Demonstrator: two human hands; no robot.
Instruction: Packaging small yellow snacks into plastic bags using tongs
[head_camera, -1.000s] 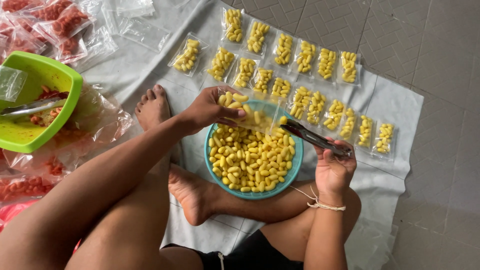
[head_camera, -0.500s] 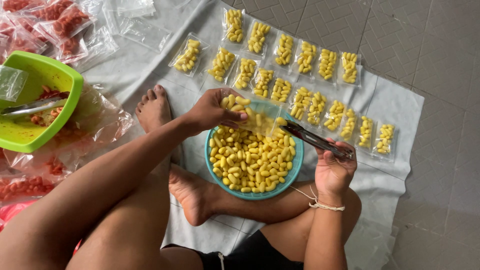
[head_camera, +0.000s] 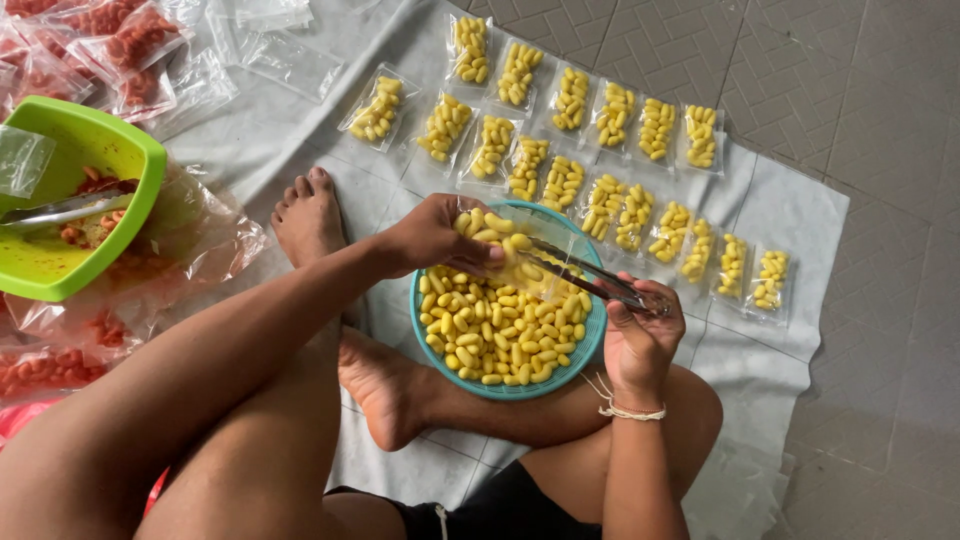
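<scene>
Clear bag (head_camera: 520, 250), yellow pieces | left hand (head_camera: 435, 237) grips bag | right hand (head_camera: 640, 335) clasps tongs (head_camera: 585, 275)

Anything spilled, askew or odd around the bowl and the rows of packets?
Nothing spilled. The yellow pieces stay in the teal bowl and the filled packets lie in fairly even rows. Only one packet sits apart at the left end, tilted.

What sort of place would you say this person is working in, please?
Probably a home floor used for packing snacks by hand: grey floor tiles, a cloth spread over them with rows of filled bags, and a teal bowl of yellow snacks.
</scene>
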